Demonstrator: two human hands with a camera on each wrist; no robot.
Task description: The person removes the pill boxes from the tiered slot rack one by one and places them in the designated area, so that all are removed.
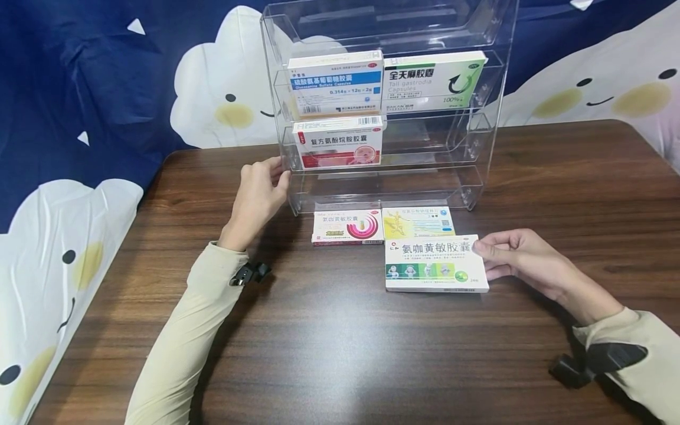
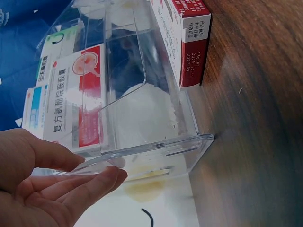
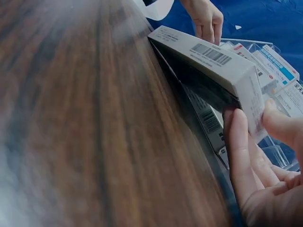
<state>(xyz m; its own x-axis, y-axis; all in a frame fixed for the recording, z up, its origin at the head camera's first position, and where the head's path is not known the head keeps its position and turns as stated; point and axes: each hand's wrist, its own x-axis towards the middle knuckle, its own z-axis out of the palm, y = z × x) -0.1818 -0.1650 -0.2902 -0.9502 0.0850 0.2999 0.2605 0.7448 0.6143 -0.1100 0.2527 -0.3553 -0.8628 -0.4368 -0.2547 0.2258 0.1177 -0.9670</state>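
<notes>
My right hand [image 1: 531, 262] pinches the right end of a white and green medicine box [image 1: 435, 265], thumb on its front and fingers behind. In the right wrist view this box [image 3: 208, 56] is tilted, its near end lifted off the table. My left hand [image 1: 260, 198] holds the left side panel of a clear tiered display rack [image 1: 425, 186]. In the left wrist view, thumb and fingers lie on either side of that panel's edge. A pink and white box [image 1: 345, 227] and a yellow and white box [image 1: 417, 221], partly covered by the held box, lie before the rack.
A blue-banded box [image 1: 336, 88] and a green and white box [image 1: 432, 82] stand on an upper tier. Below them is a red and white box [image 1: 340, 144]. A cloud-patterned blue cloth [image 1: 106, 59] hangs behind the wooden table [image 1: 319, 354].
</notes>
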